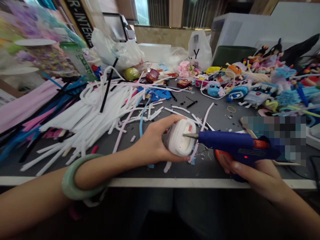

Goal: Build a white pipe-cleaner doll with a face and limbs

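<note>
My left hand (156, 135) is wrapped round a white piece coiled from fuzzy pipe cleaners (176, 141), with its oval end turned to the right. A small red mark shows inside that end. A blue hot glue gun (225, 141) is gripped in my right hand (252, 173), fingers at its orange trigger. Its metal nozzle reaches the open face of the coiled piece; whether the tip touches cannot be made out. A small red light glows on the gun's side.
White pipe cleaners (100, 113) are heaped at the left, beside pink, blue and black bundles. Finished fuzzy figures (260, 91) crowd the back right. Scraps and a rubber band (231, 109) lie on the grey table (155, 171). A blurred-out patch (280, 136) sits behind the gun.
</note>
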Motion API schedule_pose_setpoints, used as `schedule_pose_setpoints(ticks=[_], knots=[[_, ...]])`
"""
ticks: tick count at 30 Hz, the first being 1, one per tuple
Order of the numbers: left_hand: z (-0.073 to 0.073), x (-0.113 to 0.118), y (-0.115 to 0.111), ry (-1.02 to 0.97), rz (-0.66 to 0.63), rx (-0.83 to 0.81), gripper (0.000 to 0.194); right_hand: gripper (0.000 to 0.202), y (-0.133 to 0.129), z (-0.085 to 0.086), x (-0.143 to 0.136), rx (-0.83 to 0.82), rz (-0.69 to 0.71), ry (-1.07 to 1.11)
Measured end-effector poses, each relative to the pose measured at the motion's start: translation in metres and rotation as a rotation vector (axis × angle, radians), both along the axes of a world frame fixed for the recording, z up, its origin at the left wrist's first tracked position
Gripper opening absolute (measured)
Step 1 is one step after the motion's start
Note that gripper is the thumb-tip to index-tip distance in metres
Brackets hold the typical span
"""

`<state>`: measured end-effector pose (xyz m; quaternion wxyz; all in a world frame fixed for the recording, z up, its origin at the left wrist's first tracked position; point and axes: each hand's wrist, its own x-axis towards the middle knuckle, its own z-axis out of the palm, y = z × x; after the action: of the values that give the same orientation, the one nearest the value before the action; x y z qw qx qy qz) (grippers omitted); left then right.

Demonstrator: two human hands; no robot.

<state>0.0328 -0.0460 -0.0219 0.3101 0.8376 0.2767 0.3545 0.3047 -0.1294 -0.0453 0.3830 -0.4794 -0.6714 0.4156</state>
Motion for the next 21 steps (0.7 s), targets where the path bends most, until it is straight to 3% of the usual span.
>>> schedule_pose_setpoints(ticks=[12, 21], knots=[[0.0014, 0.0007, 0.0004, -0.009, 0.005, 0.004, 0.068, 0.022, -0.002, 0.006, -0.0041, 0.028, 0.019, -0.037], [0.0005, 0.0015, 0.0011, -0.018, -0.003, 0.013, 0.068, 0.015, -0.0029, 0.0036, -0.0047, -0.008, 0.017, 0.09]])
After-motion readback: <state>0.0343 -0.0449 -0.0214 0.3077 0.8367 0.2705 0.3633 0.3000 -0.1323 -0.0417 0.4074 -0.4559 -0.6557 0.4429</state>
